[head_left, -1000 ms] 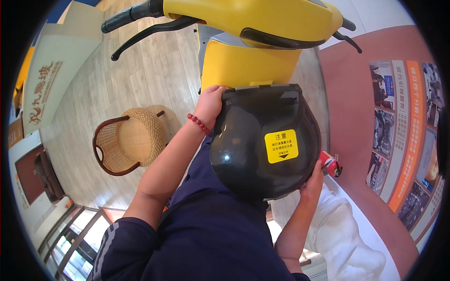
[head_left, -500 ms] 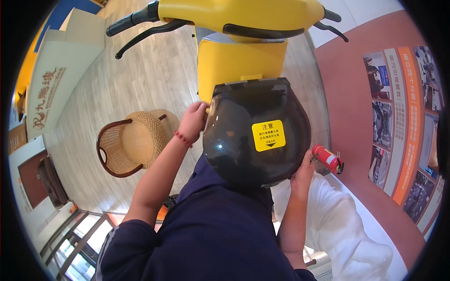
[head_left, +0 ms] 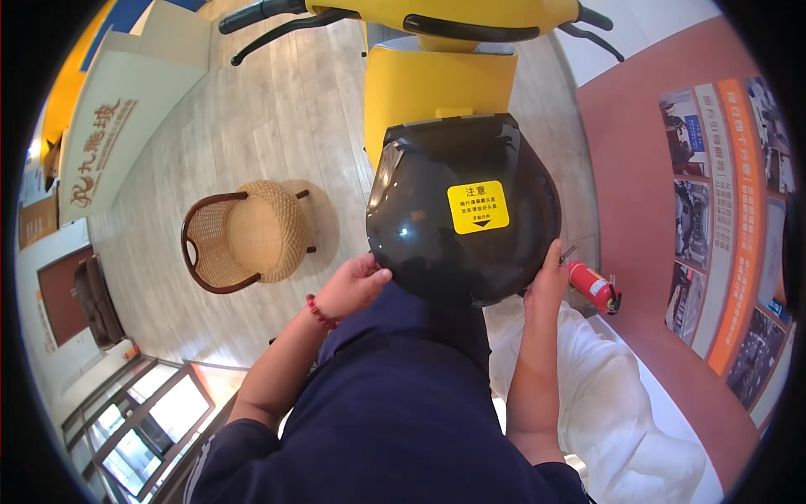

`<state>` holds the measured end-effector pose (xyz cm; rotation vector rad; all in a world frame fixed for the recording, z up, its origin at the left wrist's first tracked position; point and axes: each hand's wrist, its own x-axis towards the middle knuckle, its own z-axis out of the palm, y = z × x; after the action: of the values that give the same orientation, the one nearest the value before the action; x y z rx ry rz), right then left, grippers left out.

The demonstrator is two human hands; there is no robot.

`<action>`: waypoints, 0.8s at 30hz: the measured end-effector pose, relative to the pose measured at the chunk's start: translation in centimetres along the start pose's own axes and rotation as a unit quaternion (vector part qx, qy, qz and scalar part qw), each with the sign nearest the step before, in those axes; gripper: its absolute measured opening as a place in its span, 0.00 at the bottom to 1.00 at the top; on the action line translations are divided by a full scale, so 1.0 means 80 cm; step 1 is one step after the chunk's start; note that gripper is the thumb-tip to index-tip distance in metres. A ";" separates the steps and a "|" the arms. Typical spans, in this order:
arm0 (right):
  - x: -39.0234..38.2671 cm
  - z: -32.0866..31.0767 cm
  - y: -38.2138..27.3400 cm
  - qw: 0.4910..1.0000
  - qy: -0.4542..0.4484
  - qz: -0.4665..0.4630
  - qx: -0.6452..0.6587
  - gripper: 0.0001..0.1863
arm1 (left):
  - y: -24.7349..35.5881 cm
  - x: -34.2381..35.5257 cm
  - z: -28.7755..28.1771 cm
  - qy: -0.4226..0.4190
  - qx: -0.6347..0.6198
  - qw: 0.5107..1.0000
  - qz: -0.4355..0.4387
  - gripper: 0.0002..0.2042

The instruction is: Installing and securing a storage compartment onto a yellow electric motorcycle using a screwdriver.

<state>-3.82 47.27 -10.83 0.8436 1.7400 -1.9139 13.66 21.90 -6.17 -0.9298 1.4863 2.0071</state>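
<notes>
Item: black case (head_left: 420, 206), glossy, lying in front of the person's waist; its straight edge is facing the yellow scooter (head_left: 441, 80), its rounded end is pointing toward the person. Long axis: not readable, length and width appearing nearly equal. Yellow label (head_left: 480, 207): sitting on top, its arrow pointing toward the rounded end.

Left hand (head_left: 356, 287): resting at the lower left rim, fingers curling, thumb lying near the edge; whether they are gripping cannot be told. Red beaded bracelet (head_left: 319, 312): circling that wrist.

Right hand (head_left: 547, 281): bearing against the lower right side, forearm rising steeply; the case is hiding some fingers, grip not tellable.

Surroundings: wicker chair (head_left: 269, 235) standing well left; red extinguisher (head_left: 594, 288) showing just beyond the right hand; white draped form (head_left: 604, 403) lying beside the right forearm
</notes>
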 end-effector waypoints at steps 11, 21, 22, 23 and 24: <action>-0.006 -0.007 0.030 0.997 -0.043 -0.030 0.052 0.26 | -0.002 0.009 -0.004 0.020 -0.064 0.996 0.057 0.09; -0.006 -0.007 0.025 0.996 -0.079 -0.015 -0.048 0.21 | -0.027 0.015 0.019 0.188 -0.041 0.966 0.175 0.07; -0.001 -0.008 0.030 0.996 -0.078 -0.004 -0.047 0.21 | -0.033 0.014 0.026 0.192 -0.044 0.965 0.175 0.07; 0.004 -0.011 0.033 0.996 -0.077 0.006 -0.046 0.21 | -0.040 0.010 0.036 0.194 -0.069 0.963 0.176 0.06; 0.007 -0.015 0.036 0.996 -0.081 0.007 -0.048 0.21 | -0.044 0.006 0.047 0.195 -0.093 0.960 0.178 0.06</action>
<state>-2.14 48.12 -13.33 0.6450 1.7082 -1.8193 14.99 26.53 -8.08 -1.2707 1.8017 2.3513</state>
